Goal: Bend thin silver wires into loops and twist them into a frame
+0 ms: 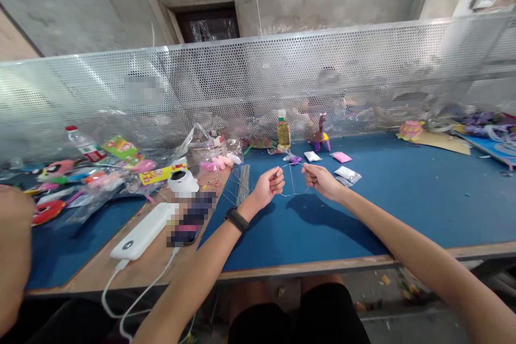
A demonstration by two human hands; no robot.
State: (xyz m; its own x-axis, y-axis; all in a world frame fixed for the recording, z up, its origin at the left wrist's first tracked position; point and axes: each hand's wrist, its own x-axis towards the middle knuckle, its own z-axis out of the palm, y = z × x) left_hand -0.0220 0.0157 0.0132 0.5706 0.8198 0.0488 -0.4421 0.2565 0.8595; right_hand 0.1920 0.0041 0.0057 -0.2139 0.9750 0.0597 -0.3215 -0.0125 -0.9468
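Note:
My left hand point(269, 185) and my right hand point(320, 178) are raised over the blue mat point(363, 215), each pinched on an end of a thin bent wire point(293, 187) that loops down between them. A black band sits on my left wrist. A bundle of straight thin wires point(241, 183) lies on the mat just left of my left hand. Small packets of white clay point(347, 173), pink clay point(342, 157) and purple clay point(295, 159) lie beyond my hands.
A small bottle of yellow liquid point(283, 130) and a purple clay figure point(320, 134) stand by the perforated metal screen point(282, 80). Left lie a white power bank point(143, 231) with cables, a white round tub point(182, 180) and bags of colourful toys. Another person's arm point(14, 258) is at far left.

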